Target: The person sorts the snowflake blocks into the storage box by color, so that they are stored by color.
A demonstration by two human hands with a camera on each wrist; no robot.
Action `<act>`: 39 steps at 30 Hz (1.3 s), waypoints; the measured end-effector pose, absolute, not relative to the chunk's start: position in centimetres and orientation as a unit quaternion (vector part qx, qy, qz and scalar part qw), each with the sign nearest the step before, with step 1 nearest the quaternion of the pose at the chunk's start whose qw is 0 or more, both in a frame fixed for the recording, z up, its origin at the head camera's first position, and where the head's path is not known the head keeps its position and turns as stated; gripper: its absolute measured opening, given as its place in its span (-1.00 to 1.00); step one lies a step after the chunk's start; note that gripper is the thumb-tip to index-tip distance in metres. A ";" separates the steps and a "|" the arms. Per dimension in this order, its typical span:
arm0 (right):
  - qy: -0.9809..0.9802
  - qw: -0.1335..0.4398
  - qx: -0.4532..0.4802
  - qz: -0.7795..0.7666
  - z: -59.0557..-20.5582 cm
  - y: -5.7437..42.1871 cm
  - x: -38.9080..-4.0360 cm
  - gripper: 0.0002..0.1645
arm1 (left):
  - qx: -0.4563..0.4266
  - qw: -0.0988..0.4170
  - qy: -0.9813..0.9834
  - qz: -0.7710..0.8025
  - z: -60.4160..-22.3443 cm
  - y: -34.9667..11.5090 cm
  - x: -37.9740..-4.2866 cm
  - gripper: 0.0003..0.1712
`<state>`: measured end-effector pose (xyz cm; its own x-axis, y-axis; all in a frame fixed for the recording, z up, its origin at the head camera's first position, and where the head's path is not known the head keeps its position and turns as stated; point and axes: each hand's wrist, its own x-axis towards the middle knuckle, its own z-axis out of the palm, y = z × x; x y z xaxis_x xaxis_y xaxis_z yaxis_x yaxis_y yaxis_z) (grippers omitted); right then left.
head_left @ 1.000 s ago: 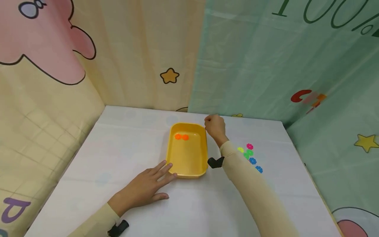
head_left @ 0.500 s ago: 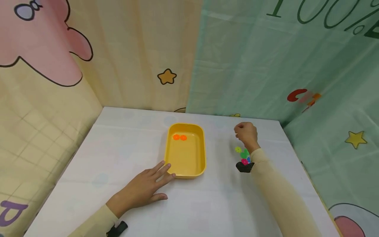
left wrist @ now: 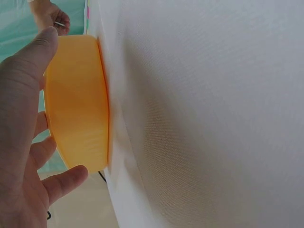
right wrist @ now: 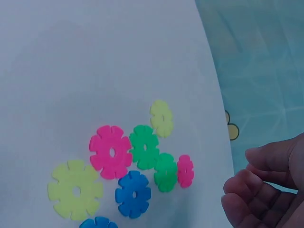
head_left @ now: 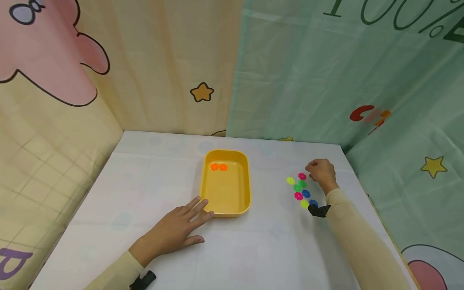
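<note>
A yellow plastic tray (head_left: 226,191) stands mid-table with two orange notched discs (head_left: 223,167) near its far end. My left hand (head_left: 170,231) spreads its fingers, the fingertips at the tray's near left corner. To the right lies a loose group of flower-shaped notched plastic discs: yellow discs (right wrist: 61,190), pink discs (right wrist: 100,148), green discs (right wrist: 137,142) and blue discs (right wrist: 125,192). Just right of the far end of this group is my right hand (head_left: 322,174). Its fingers bend loosely with the thumb apart from them, and nothing shows between them in the right wrist view.
A white cloth covers the table (head_left: 156,173). Printed curtains (head_left: 290,80) rise behind its back edge and along both sides. A black strap piece (head_left: 319,210) sits at the right wrist, overlapping the nearest discs in the head view.
My right hand has moved right, from beside the tray's far right corner to the loose discs, and its fingers have loosened. The left hand keeps its place at the tray.
</note>
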<state>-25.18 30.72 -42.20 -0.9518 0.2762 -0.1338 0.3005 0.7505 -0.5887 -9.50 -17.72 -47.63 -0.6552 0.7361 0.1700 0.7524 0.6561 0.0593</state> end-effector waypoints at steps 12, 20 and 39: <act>0.931 0.080 0.174 -0.309 -44.3 32.7 -24.7 -0.60 | -0.409 0.069 -0.908 -0.065 -47.8 -17.8 -9.5 -0.17; 0.932 0.115 0.180 -0.291 -45.4 32.1 -24.6 -0.57 | -0.409 0.077 -0.907 -0.059 -48.0 -17.9 -9.5 -0.15; 0.935 0.157 0.189 -0.255 -46.1 30.6 -24.9 -0.52 | -0.408 0.059 -0.909 -0.064 -47.5 -17.6 -9.5 -0.15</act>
<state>-24.93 30.65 -46.07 -0.8788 0.2742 -0.3906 0.4344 0.7983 -0.4171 -9.52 -17.60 -47.50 -0.6598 0.7342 0.1602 0.7494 0.6586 0.0680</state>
